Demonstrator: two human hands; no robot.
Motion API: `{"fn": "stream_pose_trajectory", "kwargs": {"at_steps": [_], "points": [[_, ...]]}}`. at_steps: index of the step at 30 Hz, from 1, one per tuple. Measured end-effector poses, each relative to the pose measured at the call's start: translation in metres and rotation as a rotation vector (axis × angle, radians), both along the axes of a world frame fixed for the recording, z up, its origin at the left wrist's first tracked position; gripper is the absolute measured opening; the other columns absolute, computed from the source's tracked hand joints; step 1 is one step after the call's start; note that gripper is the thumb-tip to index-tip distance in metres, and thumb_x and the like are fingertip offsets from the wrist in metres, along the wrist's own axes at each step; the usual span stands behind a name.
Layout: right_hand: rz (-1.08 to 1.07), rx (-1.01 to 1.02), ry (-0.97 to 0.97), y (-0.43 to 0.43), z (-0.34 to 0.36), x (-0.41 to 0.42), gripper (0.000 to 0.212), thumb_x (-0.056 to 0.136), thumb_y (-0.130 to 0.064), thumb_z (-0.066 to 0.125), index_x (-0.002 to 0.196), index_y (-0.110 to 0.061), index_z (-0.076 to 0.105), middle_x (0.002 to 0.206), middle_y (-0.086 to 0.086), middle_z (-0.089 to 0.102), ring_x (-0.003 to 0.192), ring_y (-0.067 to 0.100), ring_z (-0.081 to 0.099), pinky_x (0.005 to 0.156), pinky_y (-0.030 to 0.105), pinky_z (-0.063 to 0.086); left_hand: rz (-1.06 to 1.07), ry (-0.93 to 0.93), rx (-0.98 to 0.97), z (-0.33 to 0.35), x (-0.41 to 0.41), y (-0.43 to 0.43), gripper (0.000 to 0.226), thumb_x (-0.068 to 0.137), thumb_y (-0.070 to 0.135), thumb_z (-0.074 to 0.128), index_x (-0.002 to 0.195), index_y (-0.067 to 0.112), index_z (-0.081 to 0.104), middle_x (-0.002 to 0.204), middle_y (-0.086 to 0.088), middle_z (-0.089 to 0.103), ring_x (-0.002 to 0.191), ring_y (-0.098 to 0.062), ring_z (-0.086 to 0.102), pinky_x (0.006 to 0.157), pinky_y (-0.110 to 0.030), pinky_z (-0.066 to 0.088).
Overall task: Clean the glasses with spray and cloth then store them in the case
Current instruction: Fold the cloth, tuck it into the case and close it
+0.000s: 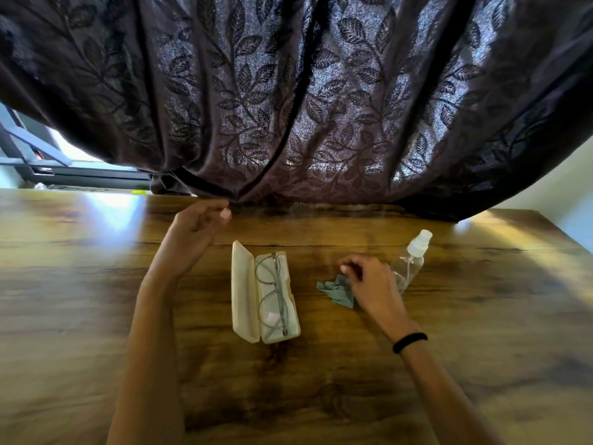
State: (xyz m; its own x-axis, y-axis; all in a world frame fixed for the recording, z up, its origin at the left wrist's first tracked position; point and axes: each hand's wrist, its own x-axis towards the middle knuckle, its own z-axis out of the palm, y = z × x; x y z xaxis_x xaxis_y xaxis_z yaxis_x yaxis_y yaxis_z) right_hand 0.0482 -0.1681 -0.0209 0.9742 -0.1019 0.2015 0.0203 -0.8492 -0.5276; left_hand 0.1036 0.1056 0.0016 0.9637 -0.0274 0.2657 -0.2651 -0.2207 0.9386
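The right hand [365, 284] covers one end of the cloth [335, 292] and the base of the spray bottle [412, 258]; whether its fingers pinch the cloth cannot be told. The curtain [288, 107] hides the far edge of the table [80, 284]. Both forearms [150, 364] run off the picture's bottom edge.

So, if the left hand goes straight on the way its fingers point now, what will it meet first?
Most likely the dark curtain: the left hand points toward its hem at the far edge of the table, with nothing between, though depth is unclear.

Your glossy wooden table [481, 316] meets a dark, leaf-patterned curtain [288, 91] hanging in folds. Daylight comes through the window [73, 152] at your left, glaring off the wood; a pale wall [552, 191] shows at right.
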Motion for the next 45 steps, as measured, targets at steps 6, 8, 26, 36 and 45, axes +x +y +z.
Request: {"fn": "stream_pose_trajectory", "kwargs": {"at_steps": [6, 8, 26, 36, 45], "points": [[0.0, -0.178, 0.092, -0.002, -0.006, 0.0, 0.018, 0.089, -0.021, 0.055, 0.103, -0.013, 0.064, 0.104, 0.006, 0.068, 0.093, 0.019, 0.061, 0.073, 0.026, 0.043, -0.159, -0.095, 0.241, 0.021, -0.008, -0.055, 0.024, 0.088, 0.024, 0.058, 0.112, 0.024, 0.058, 0.09, 0.017, 0.061, 0.084, 0.009, 0.058, 0.078, -0.011, 0.045], [-0.003, -0.183, 0.114, 0.0, -0.007, 0.001, 0.024, 0.089, -0.017, 0.054, 0.112, -0.011, 0.06, 0.11, 0.008, 0.065, 0.1, 0.021, 0.06, 0.08, 0.031, 0.045, -0.243, -0.105, 0.299, 0.021, -0.013, -0.078, 0.025, 0.088, 0.024, 0.057, 0.113, 0.02, 0.059, 0.089, 0.022, 0.057, 0.078, 0.018, 0.054, 0.07, 0.0, 0.041], [0.13, 0.979, -0.096, -0.001, 0.044, -0.022, 0.016, 0.083, -0.003, 0.06, 0.086, -0.017, 0.066, 0.083, 0.003, 0.07, 0.079, 0.015, 0.067, 0.067, 0.023, 0.056, -0.485, -0.069, 0.4, 0.02, -0.031, -0.123, 0.02, 0.079, 0.021, 0.07, 0.095, 0.01, 0.067, 0.089, -0.009, 0.069, 0.083, -0.025, 0.063, 0.077, -0.04, 0.049], [0.003, 0.874, -0.2, -0.004, 0.05, -0.033, 0.01, 0.087, -0.002, 0.055, 0.091, -0.008, 0.062, 0.08, 0.006, 0.066, 0.062, 0.01, 0.063, 0.057, 0.018, 0.054, -0.283, -0.156, 0.287, 0.026, -0.028, -0.11, 0.014, 0.077, 0.012, 0.071, 0.084, 0.025, 0.071, 0.076, 0.019, 0.066, 0.076, 0.003, 0.063, 0.066, -0.007, 0.048], [-0.017, 0.857, -0.091, -0.004, 0.049, -0.042, 0.02, 0.091, -0.005, 0.05, 0.109, -0.007, 0.057, 0.085, 0.008, 0.062, 0.061, 0.011, 0.062, 0.057, 0.02, 0.053, -0.137, -0.131, 0.078, 0.03, -0.025, -0.099, 0.014, 0.087, 0.013, 0.06, 0.083, 0.026, 0.061, 0.081, 0.005, 0.066, 0.077, -0.003, 0.061, 0.07, -0.019, 0.05]]}}
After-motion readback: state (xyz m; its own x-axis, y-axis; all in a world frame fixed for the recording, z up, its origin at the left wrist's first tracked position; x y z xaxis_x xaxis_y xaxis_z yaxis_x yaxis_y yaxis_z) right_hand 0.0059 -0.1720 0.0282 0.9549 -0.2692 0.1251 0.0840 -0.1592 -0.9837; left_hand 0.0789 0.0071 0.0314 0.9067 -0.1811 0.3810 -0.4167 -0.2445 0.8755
